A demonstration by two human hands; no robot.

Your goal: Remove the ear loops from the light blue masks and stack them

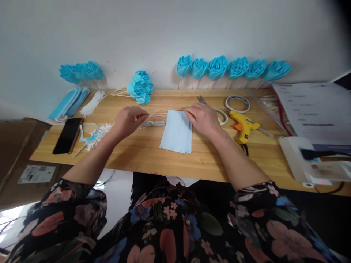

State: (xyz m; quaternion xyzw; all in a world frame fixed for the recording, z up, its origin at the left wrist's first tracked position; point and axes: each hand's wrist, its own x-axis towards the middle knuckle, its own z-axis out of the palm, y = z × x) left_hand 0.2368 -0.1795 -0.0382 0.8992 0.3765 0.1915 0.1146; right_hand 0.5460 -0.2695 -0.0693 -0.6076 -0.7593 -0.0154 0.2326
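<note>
Pale blue rectangular fabric sheets [175, 133], like opened face masks, lie stacked slightly askew mid-table. My right hand [203, 118] is closed at their upper right corner, thumb and fingertips pinching the edge. To the left, my left hand [129, 120] is pinched shut above the wood. Thin pale strands show by its fingertips; whether it holds one I cannot make out. A tied bundle of thin wires [153, 124] lies between that hand and the sheets. Behind it rests a cluster of blue fabric flowers [140, 87] on sticks.
Several blue flowers [218, 67] stand along the wall. On the right are a yellow glue gun [245, 126], a tape roll [237, 104], pliers [202, 99] and a power strip [297, 159]. Leftward lie a phone [68, 136], folded masks [69, 104] and white scraps [100, 135].
</note>
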